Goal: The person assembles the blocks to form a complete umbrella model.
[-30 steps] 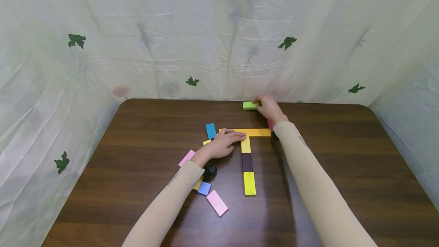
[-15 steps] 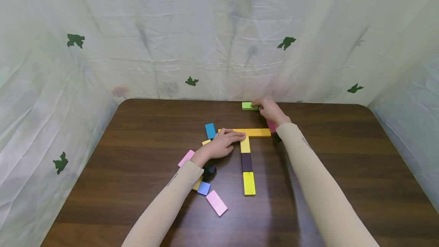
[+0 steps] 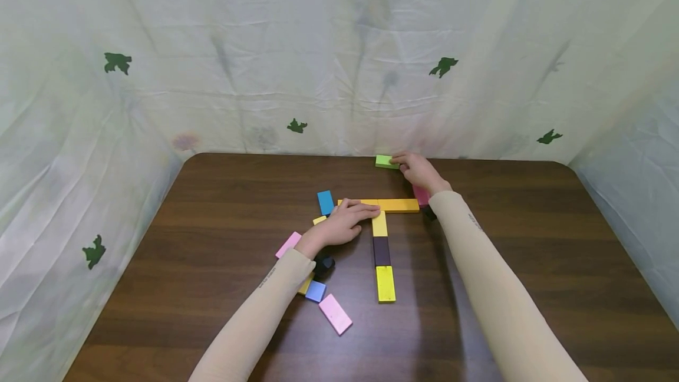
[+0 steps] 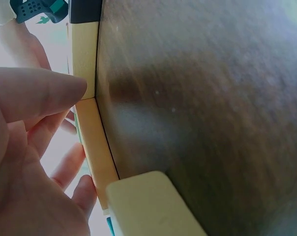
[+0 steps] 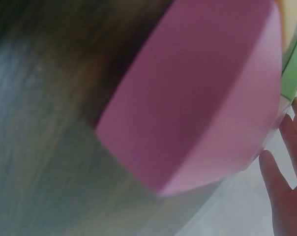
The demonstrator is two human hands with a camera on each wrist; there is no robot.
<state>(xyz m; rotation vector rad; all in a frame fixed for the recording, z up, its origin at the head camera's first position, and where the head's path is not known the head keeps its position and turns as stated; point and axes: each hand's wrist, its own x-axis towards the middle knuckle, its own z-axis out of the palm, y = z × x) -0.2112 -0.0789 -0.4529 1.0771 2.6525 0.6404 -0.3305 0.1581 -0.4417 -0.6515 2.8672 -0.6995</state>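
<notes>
Sleeves first, both beige: left sleeve [image 3: 254, 317] coming in lower left of centre, right sleeve [image 3: 495, 287] lower right, over the brown table [image 3: 504, 223]. From where I stand, nearest block is the pink block [image 3: 336, 315], slanted at bottom centre. Blue block [image 3: 315, 291] just up and left of it, gold block [image 3: 306, 285] beside that, part hidden by the left sleeve. Black object [image 3: 324, 265] by the left wrist; can't tell what. Column at mid-frame, running away: bright yellow block [image 3: 386, 285], dark block [image 3: 382, 251], pale yellow block [image 3: 379, 224], end to end, top meeting the orange row [image 3: 400, 206] in a T. Second pink block [image 3: 288, 244] further left. Left hand [image 3: 339, 227] at centre, fingers extended onto the row's left half, nothing gripped. Small yellow block [image 3: 319, 220] and second blue block [image 3: 326, 202] left of the hand. Magenta block [image 3: 420, 196] at the row's right end, partly covered; can't tell if touching. Right hand [image 3: 421, 173] upper right of centre, well apart from the left, fingers loose, tips on the right end of the green block [image 3: 385, 161]; thumb unclear. Green block lies at the far table edge, upper centre. Pale curtain [image 3: 239, 75] with dark green shapes fills the top.
</notes>
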